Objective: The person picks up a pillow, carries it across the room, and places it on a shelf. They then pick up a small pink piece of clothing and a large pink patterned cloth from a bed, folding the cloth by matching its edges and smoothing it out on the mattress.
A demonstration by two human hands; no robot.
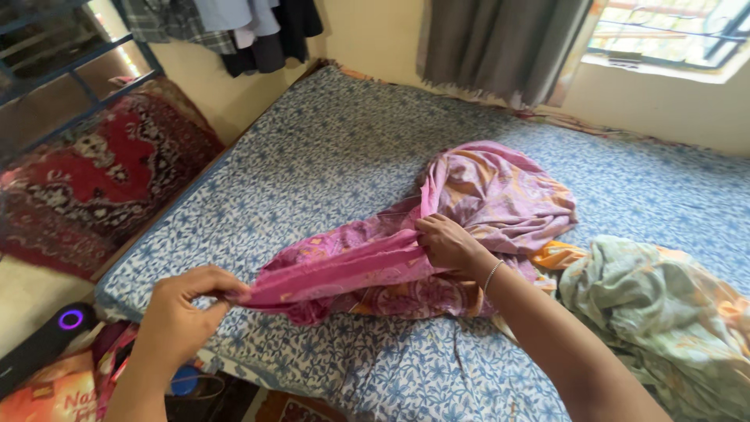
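A cloth (437,234) lies on the bed (336,148), stretched between the left hand (183,309) near the bed's front edge and the right hand (449,244) farther in. A second cloth heap (656,305) lies to the right, touching it. A rug (94,176) lies left of the bed, a curtain (500,47) hangs behind, and clothes (234,27) hang on the wall at back left.

Blue-sheeted bed (328,156), grey curtain (500,47), sunlit window (672,31).

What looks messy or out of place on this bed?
Mostly the cloth. The pink sheet lies bunched, its edge stretched between the left hand and right hand. A green cloth sits crumpled at the bed's right side. Nothing looks spilled or torn.
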